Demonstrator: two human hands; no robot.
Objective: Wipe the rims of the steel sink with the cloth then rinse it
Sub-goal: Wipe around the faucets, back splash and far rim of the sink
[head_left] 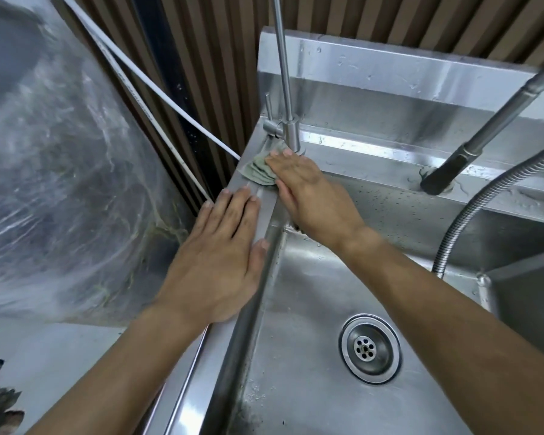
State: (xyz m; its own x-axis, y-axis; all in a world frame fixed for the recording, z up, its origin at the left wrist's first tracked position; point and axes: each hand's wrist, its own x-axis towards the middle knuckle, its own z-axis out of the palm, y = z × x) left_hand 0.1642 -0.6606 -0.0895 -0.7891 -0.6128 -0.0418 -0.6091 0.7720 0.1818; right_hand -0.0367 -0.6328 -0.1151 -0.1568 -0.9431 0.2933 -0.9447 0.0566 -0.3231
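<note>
The steel sink's left rim (230,346) runs from the near edge up to the back left corner. A crumpled grey-green cloth (258,171) lies on that corner, just in front of the thin steel tap (291,133). My right hand (308,196) presses flat on the cloth, fingers pointing at the tap base, and covers most of it. My left hand (220,255) rests palm down on the left rim, fingers spread, holding nothing. The basin and its round drain (369,348) are wet.
A pull-out sprayer head (443,174) and its ribbed metal hose (471,215) hang over the back rim at right. A second basin (528,296) starts at far right. White pipes (157,89) and plastic sheeting (60,183) lie left of the sink.
</note>
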